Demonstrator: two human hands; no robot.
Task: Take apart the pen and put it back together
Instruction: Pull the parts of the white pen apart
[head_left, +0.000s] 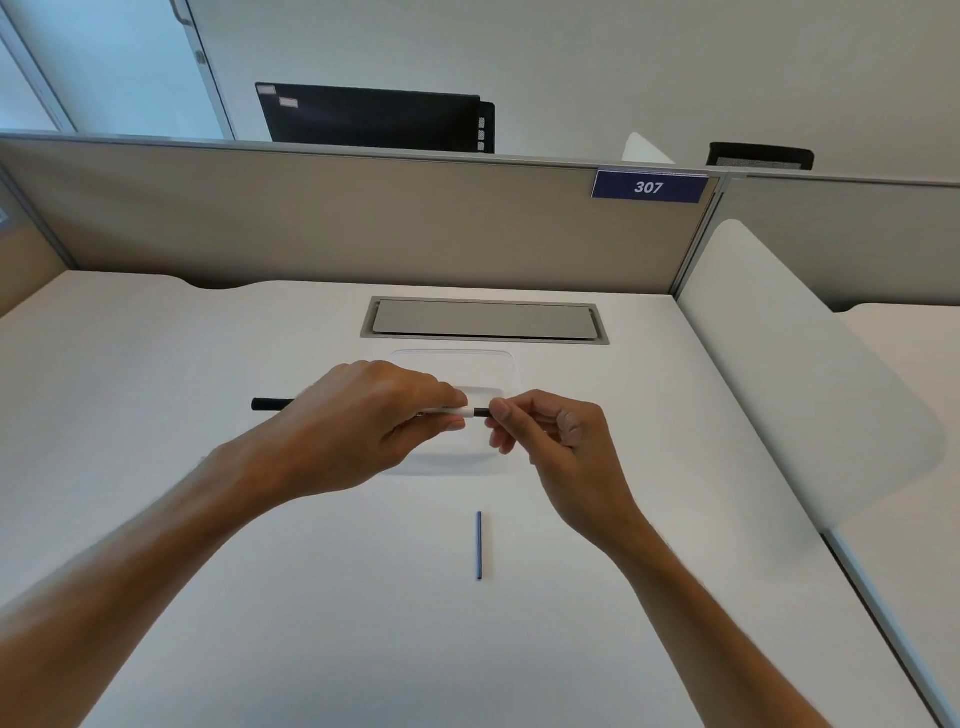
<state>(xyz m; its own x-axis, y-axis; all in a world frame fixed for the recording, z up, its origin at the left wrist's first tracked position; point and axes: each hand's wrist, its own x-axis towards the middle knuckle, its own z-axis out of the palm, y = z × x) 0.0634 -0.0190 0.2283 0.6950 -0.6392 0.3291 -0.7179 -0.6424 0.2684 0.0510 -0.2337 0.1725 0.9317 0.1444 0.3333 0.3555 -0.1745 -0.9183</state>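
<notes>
My left hand (374, 421) grips a pen (272, 404) held level above the white desk; its black end sticks out to the left and a white section shows past my fingers. My right hand (545, 434) pinches the short black piece (482, 413) at the pen's right end between thumb and fingers. A thin blue refill tube (479, 545) lies on the desk, nearer to me than both hands, pointing away from me.
A clear shallow tray (506, 364) lies on the desk (260, 597) under the hands. Behind it sits a grey cable hatch (483, 318). Beige partitions (311, 218) close the back, and a white divider (779, 364) stands at the right.
</notes>
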